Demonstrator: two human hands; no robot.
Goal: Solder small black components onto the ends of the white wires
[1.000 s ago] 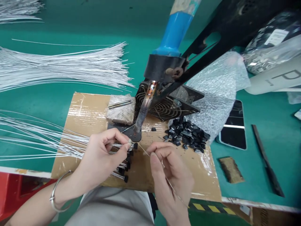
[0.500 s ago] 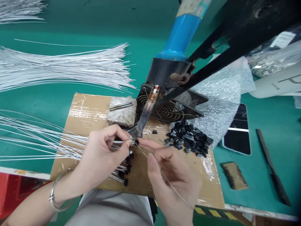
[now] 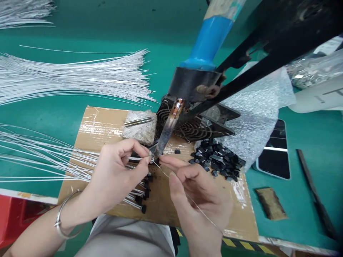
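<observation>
My left hand (image 3: pixel 118 178) pinches the end of a white wire between thumb and forefinger, right at the tip of a soldering iron (image 3: pixel 207 41). The iron's hot tip (image 3: pixel 164 137) points down at the wire end, partly hidden by my fingertips. Between the thumb and fingers of my right hand (image 3: pixel 199 200) runs a thin strand of solder wire (image 3: pixel 163 171), its front end reaching the iron tip. Its other end trails over my palm. Below my left hand lie several white wires with black connectors (image 3: pixel 143 208) on their ends.
A cardboard sheet (image 3: pixel 102 117) covers the green table. On it are a wrapped block (image 3: pixel 139 134), a black fan (image 3: pixel 193 128) and a heap of small black parts (image 3: pixel 218 159). A black stand arm (image 3: pixel 249 75) crosses above. Right: phone (image 3: pixel 274 160), brown pad (image 3: pixel 271 203). Left: wire bundle (image 3: pixel 75 76).
Both hands have moved very slightly upward, closer under the iron tip. The black piece at the wire end shows less now. The view has shifted a little.
</observation>
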